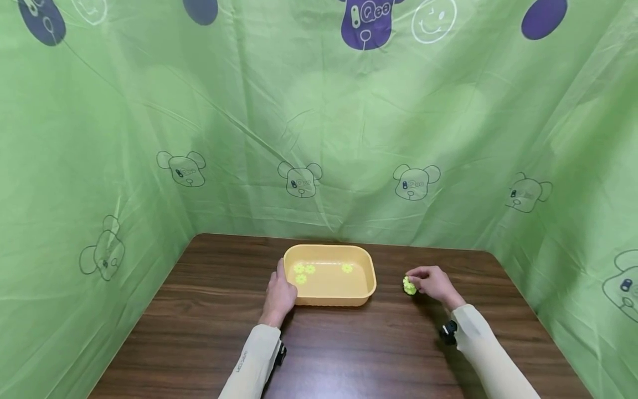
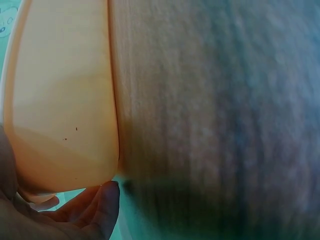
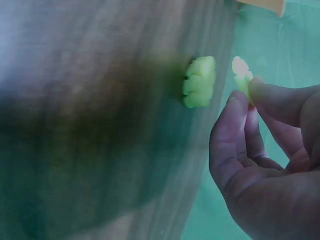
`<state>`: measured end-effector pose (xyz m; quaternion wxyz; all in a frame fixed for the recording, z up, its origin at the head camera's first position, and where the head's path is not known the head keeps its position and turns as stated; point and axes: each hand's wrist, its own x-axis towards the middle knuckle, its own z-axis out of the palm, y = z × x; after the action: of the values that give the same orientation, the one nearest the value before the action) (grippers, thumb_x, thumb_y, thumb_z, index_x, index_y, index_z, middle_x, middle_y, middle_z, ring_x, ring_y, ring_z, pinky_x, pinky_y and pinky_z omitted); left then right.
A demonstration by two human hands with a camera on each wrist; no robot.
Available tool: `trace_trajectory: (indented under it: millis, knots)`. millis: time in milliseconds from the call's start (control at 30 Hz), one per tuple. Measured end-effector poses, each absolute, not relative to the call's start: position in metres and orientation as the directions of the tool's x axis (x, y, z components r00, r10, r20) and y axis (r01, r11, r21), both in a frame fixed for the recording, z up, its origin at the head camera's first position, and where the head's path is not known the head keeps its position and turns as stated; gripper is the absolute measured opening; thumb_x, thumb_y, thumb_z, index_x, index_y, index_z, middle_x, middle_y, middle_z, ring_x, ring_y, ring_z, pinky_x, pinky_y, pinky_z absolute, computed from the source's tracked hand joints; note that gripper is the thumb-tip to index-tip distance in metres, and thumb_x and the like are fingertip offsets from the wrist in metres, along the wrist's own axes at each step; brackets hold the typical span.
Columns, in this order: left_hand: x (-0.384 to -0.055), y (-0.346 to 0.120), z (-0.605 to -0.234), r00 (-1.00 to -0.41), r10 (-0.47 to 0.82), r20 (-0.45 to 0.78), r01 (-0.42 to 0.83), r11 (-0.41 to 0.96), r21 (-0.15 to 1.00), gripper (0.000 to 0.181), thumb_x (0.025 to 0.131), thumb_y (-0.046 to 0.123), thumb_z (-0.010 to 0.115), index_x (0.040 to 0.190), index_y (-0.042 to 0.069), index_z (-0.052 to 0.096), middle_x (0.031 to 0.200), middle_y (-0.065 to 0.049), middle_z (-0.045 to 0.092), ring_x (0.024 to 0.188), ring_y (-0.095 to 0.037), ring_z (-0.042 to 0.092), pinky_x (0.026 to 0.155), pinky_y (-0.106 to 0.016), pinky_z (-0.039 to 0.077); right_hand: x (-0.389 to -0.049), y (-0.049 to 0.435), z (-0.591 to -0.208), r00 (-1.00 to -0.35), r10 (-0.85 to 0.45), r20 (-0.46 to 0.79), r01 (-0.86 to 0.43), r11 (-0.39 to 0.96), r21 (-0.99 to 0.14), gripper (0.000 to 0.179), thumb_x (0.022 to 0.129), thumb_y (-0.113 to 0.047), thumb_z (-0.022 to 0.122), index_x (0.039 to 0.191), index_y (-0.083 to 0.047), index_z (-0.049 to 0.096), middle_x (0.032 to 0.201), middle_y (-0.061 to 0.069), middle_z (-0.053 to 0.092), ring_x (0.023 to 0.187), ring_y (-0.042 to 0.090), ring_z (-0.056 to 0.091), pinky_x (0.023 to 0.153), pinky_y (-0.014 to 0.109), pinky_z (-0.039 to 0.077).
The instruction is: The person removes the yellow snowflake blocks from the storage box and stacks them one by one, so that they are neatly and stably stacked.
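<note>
Pinching one yellow-green flower piece [image 3: 242, 74] w/ thumb and fingertips of R hand [image 1: 432, 281], holding it just apart from stack [image 3: 200, 82] of similar pcs in R wrist view; seeing that stack sitting on table [image 1: 199, 316], off R side of yellow tub [image 1: 324, 285]. Gripping L end of tub w/ L hand [image 1: 280, 295], wrapping fingers about end wall near the corner. Also seeing four loose flowers [image 1: 301, 279] lying flat on tub floor, three bunched twd L end, one apart twd R. Re handling: flower piece looking thin and small, prob v. light, so prob needing only a fingertip pinch. Guessing foam or soft plastic, not able to confirm mat'l from pics; assuming some give, prob not brittle, but maybe bending a petal if squeezing too hard. Suggesting hold at outer petals, opp. sides, w/ flat faces left free; currently pinching near one edge, leaving petals sticking out past tips, so poss. twisting a bit in grip. Watching for pcs clinging together in stack, prob worth peeling at edge rather than grabbing whole pile. Re tub: looking like stiff, smooth, thin-walled plastic, prob light and sliding easily on table; suggesting hold on end wall just under rim, steadying w/o pressing wall inward
</note>
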<state>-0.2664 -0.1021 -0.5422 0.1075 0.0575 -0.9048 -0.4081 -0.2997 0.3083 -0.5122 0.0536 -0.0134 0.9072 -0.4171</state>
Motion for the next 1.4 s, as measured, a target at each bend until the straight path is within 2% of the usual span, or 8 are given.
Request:
trace_trajectory:
  millis: [233,600,1167,1400]
  knots:
    - [-0.266,-0.102,-0.540,-0.973,-0.189,0.132,-0.026,0.658,0.752,0.077,0.085,0.001,0.047,0.159,0.005,0.026,0.127,-0.032,0.055,0.112,-0.048,0.060,0.097,-0.058,0.048,-0.296,0.311,-0.525,-0.996,-0.093,-0.016,-0.060,0.760,-0.648,0.023,0.097,-0.017,0.067,0.113,-0.002,0.076,0.104,0.013,0.075,0.090,0.023,0.065,0.074,0.034,0.050]
    - [-0.267,-0.102,-0.540,-0.967,-0.197,0.162,-0.008,0.657,0.754,0.076,0.085,0.001,0.049,0.158,0.004,0.027,0.128,-0.034,0.055,0.112,-0.049,0.059,0.097,-0.058,0.048,-0.300,0.310,-0.536,-0.997,-0.042,0.060,-0.069,0.816,-0.574,0.017,0.094,-0.018,0.069,0.101,-0.006,0.079,0.097,0.010,0.076,0.091,0.025,0.066,0.075,0.036,0.049]
    - [-0.269,-0.102,-0.541,-0.970,-0.209,0.122,-0.043,0.644,0.764,0.077,0.086,0.001,0.048,0.159,0.007,0.026,0.133,-0.032,0.053,0.117,-0.048,0.058,0.100,-0.058,0.047,-0.300,0.309,-0.541,-0.992,-0.053,0.113,-0.107,0.826,-0.553,0.014,0.094,-0.015,0.068,0.097,-0.005,0.078,0.092,0.010,0.075,0.086,0.023,0.065,0.075,0.038,0.049]
    - [-0.267,-0.101,-0.541,-0.971,-0.203,0.123,-0.038,0.646,0.762,0.076,0.086,0.001,0.049,0.159,0.005,0.026,0.131,-0.033,0.053,0.115,-0.049,0.058,0.099,-0.059,0.047,-0.298,0.310,-0.541,-0.996,-0.053,0.070,-0.083,0.826,-0.557,0.013,0.094,-0.014,0.067,0.099,-0.005,0.076,0.093,0.009,0.074,0.086,0.023,0.063,0.075,0.037,0.049]
